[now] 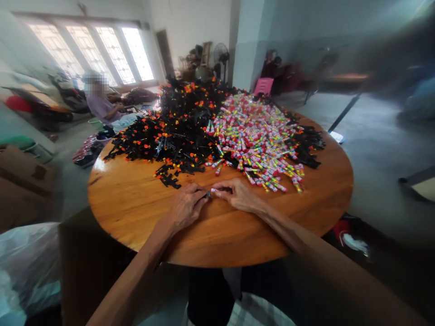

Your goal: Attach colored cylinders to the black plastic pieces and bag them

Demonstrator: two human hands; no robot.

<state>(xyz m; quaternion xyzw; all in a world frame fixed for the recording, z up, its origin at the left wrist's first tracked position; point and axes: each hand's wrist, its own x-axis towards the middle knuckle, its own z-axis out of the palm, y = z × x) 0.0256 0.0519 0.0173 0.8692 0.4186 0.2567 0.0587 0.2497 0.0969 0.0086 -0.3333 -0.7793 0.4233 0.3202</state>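
Observation:
Both my hands meet over the near middle of a round wooden table [136, 203]. My left hand [186, 204] is closed in a pinch on a small dark part at its fingertips. My right hand [238, 194] is closed too, pinching a small light-coloured tube against that part. Beyond my hands lies a big heap of black plastic pieces with orange and red tips [176, 127]. Beside it, to the right, spreads a pile of small colourful tubes [261, 140].
Another person [102, 106] sits at the far left by the windows. Cardboard boxes [23, 181] and a white plastic bag [27, 262] are at my left. A pink stool [263, 85] and a fan [221, 56] stand at the back. Concrete floor stretches right.

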